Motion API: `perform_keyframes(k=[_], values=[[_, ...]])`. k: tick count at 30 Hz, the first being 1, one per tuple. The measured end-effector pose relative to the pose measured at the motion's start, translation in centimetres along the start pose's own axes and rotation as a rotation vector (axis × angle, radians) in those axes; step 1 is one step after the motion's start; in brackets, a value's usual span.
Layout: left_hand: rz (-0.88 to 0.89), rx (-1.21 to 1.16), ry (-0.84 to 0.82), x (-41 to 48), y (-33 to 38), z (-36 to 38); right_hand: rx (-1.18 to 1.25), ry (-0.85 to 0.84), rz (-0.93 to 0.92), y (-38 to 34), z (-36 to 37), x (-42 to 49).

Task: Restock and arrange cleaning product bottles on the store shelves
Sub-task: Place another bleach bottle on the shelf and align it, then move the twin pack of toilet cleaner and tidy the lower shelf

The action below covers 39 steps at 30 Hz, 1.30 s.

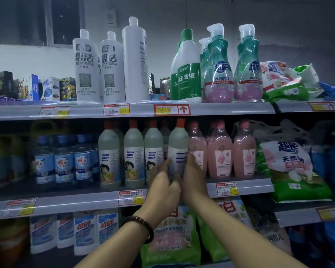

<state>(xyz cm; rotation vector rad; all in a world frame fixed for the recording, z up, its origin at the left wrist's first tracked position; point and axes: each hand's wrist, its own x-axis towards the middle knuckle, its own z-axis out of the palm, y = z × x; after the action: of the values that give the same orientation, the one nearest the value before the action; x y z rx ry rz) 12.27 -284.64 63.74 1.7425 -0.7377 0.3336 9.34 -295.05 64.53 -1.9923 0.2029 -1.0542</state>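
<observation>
A pale grey bottle with an orange-red cap stands at the front of the middle shelf, its label turned sideways. My left hand grips its lower left side and my right hand grips its lower right side. To its left stand three matching orange-capped bottles with picture labels. Pink bottles stand just to its right, touching my right hand's back.
Blue-capped bottles fill the middle shelf's left. The top shelf carries white bottles, a green-and-white disinfectant bottle and teal-pink bottles. Detergent bags lie at right; more bags and bottles sit on the lower shelf.
</observation>
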Motion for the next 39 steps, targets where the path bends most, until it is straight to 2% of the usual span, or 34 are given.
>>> perform_keyframes(k=[3,7,12,15,21,23,26,30,32,36,39], values=[[-0.009,0.015,0.012,0.2,0.0,0.2,-0.061,-0.045,0.047,-0.3,-0.1,0.4],[-0.014,0.040,0.002,-0.1,0.0,0.3,-0.306,-0.016,-0.007,-0.5,0.1,1.0],[0.020,0.040,0.011,-1.5,0.3,-0.9,-0.218,-0.027,0.037,-0.7,0.1,0.2],[0.060,0.077,0.032,-2.7,0.0,-2.7,-0.247,-0.009,0.038,-0.2,-0.2,-0.5],[0.065,0.264,-0.008,-6.1,-3.0,-6.5,-0.375,0.052,-0.128,-0.9,0.1,-4.4],[0.024,0.310,-0.053,-7.6,-4.5,-7.9,-0.325,-0.002,-0.157,-1.3,1.1,-6.3],[-0.024,0.471,-0.111,-10.5,-7.4,-10.4,-0.323,-0.189,-0.178,-1.4,3.3,-9.5],[-0.057,0.636,-0.069,-15.1,-11.8,-14.0,-0.404,-0.541,-0.094,-0.2,7.3,-14.0],[-0.124,0.687,-0.068,-17.3,-13.9,-15.7,-0.417,-0.644,-0.018,0.7,9.6,-16.2],[-0.247,0.669,-0.063,-21.2,-18.6,-18.2,-0.351,-0.712,0.075,3.5,13.7,-20.7],[-0.322,0.648,-0.060,-24.6,-22.6,-19.1,-0.298,-0.697,0.090,6.4,16.6,-24.7]])
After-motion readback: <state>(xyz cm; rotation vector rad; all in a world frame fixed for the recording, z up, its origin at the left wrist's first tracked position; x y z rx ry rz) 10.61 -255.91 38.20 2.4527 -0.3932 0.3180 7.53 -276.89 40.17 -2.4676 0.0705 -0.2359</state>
